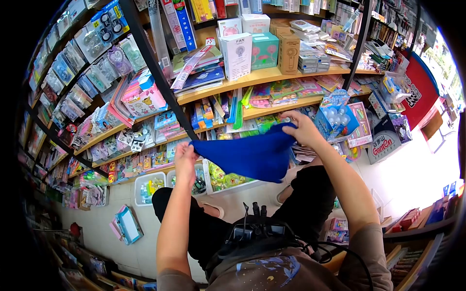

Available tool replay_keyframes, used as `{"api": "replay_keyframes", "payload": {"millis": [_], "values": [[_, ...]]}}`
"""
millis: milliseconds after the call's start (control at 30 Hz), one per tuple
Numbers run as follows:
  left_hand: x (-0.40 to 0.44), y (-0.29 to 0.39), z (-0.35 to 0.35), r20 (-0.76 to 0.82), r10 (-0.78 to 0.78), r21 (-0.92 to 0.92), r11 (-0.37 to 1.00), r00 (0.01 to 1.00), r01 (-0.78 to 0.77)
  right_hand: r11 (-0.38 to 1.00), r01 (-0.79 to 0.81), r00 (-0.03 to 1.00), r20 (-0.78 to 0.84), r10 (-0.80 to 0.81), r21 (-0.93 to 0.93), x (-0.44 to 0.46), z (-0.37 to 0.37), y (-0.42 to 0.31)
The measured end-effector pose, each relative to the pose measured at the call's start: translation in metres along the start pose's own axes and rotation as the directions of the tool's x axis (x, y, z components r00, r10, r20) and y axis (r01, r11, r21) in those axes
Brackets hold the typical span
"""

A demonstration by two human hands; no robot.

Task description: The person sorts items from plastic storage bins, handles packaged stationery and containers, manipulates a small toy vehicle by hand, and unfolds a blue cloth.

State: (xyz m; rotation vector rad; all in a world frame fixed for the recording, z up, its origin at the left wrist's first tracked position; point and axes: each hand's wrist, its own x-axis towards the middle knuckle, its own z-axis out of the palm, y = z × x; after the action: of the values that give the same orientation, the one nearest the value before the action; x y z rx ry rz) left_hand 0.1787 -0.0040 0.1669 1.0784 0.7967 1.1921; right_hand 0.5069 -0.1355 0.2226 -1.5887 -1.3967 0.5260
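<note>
A plain blue cloth [247, 155] is stretched in the air between my two hands, over my knees and in front of the shelves. My left hand [185, 156] is closed on its left corner, fingers pinched together. At the upper right corner, my right hand [302, 128] pinches the cloth between thumb and fingers. The lower edge of the cloth sags to a point on the right. Behind it, part of the lower shelf is hidden.
Shelves hold a white fan box [237, 56], a green box [264, 51] and stacked notebooks. Plastic bins [149, 189] stand on the floor under them. An open light-blue box [128, 225] lies on the floor at left. A blue display box [335, 121] is at right.
</note>
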Motion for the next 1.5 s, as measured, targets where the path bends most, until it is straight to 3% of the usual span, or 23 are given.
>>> {"api": "replay_keyframes", "payload": {"millis": [100, 200, 233, 300, 400, 433, 467, 533, 600, 767, 833, 933, 967, 1100, 1200, 1267, 1300, 1367, 1433, 1467, 1500], "values": [[0.006, 0.019, 0.007, -0.048, 0.050, -0.020, 0.998, 0.998, -0.051, 0.967, -0.041, 0.994, -0.108, 0.014, -0.252, 0.009, -0.009, 0.007], [0.015, 0.026, 0.002, -0.046, 0.066, -0.033, 0.997, 0.997, -0.067, 0.960, -0.169, 0.968, -0.221, 0.119, -0.223, 0.017, -0.008, 0.016], [0.016, 0.029, 0.002, -0.041, 0.083, -0.043, 0.995, 0.996, -0.085, 0.971, -0.226, 0.958, -0.199, 0.209, -0.071, 0.019, -0.009, 0.012], [0.014, 0.036, 0.005, -0.034, 0.093, -0.085, 0.992, 0.995, -0.096, 0.913, -0.339, 0.922, -0.110, 0.370, 0.229, 0.022, -0.010, 0.002], [0.013, 0.041, 0.006, -0.034, 0.082, -0.069, 0.994, 0.996, -0.084, 0.956, -0.294, 0.942, 0.169, 0.290, -0.004, 0.012, -0.001, 0.008], [0.017, 0.037, 0.001, -0.025, 0.077, -0.035, 0.996, 0.997, -0.078, 0.944, -0.273, 0.869, 0.373, 0.324, -0.184, 0.009, -0.003, 0.008], [0.020, 0.033, -0.002, -0.017, 0.073, -0.005, 0.997, 0.997, -0.073, 0.950, -0.237, 0.843, 0.443, 0.305, -0.204, 0.005, -0.002, 0.010], [0.022, 0.028, -0.007, -0.017, 0.109, 0.062, 0.992, 0.994, -0.108, 0.959, -0.242, 0.855, 0.435, 0.283, -0.148, 0.005, -0.009, 0.002], [0.021, 0.027, -0.013, -0.026, 0.132, 0.081, 0.988, 0.991, -0.130, 0.989, -0.143, 0.925, 0.350, 0.149, -0.042, 0.008, -0.013, 0.007], [0.024, 0.038, -0.013, 0.000, 0.093, -0.083, 0.992, 0.996, -0.092, 0.961, -0.271, 0.946, 0.197, 0.256, 0.052, 0.009, -0.019, -0.006], [0.023, 0.039, -0.015, 0.002, 0.075, -0.200, 0.977, 0.997, -0.073, 0.972, -0.236, 0.954, 0.193, 0.230, 0.008, 0.010, -0.019, -0.005], [0.026, 0.036, -0.019, 0.010, 0.081, -0.172, 0.982, 0.997, -0.078, 0.985, -0.143, 0.976, 0.153, 0.157, -0.099, 0.013, -0.018, -0.006], [0.027, 0.034, -0.021, 0.002, 0.097, -0.129, 0.987, 0.995, -0.095, 0.982, -0.093, 0.987, 0.117, 0.113, -0.167, 0.013, -0.018, -0.008], [0.024, 0.034, -0.018, -0.043, 0.298, 0.395, 0.882, 0.953, -0.258, 0.919, 0.121, 0.990, -0.019, -0.138, -0.375, 0.012, -0.015, -0.003], [0.019, 0.038, -0.013, 0.021, 0.421, 0.621, 0.705, 0.907, -0.342, 0.847, 0.105, 0.983, -0.072, -0.166, -0.522, 0.012, -0.015, -0.013], [0.015, 0.047, -0.010, 0.108, 0.485, 0.743, 0.540, 0.868, -0.395, 0.818, 0.180, 0.963, -0.072, -0.260, -0.546, 0.013, -0.018, -0.009], [0.019, 0.047, -0.016, 0.134, 0.401, 0.713, 0.596, 0.906, -0.369, 0.801, 0.216, 0.950, -0.071, -0.305, -0.558, 0.014, -0.020, -0.007], [0.032, 0.046, -0.036, 0.200, 0.227, 0.651, 0.696, 0.953, -0.302, 0.927, 0.123, 0.991, -0.007, -0.135, -0.355, 0.020, -0.029, -0.011], [0.040, 0.080, -0.027, 0.307, 0.054, 0.306, 0.940, 0.950, -0.152, 0.975, 0.036, 0.999, 0.028, -0.031, -0.219, 0.025, -0.043, -0.041], [0.042, 0.103, -0.018, 0.378, -0.018, 0.120, 0.992, 0.926, -0.030, 0.980, -0.176, 0.984, 0.008, 0.177, -0.091, 0.033, -0.052, -0.074], [0.042, 0.130, 0.002, 0.363, 0.079, -0.044, 0.997, 0.929, -0.067, 0.933, -0.006, 0.999, -0.044, 0.023, 0.359, 0.055, -0.058, -0.061]]}}
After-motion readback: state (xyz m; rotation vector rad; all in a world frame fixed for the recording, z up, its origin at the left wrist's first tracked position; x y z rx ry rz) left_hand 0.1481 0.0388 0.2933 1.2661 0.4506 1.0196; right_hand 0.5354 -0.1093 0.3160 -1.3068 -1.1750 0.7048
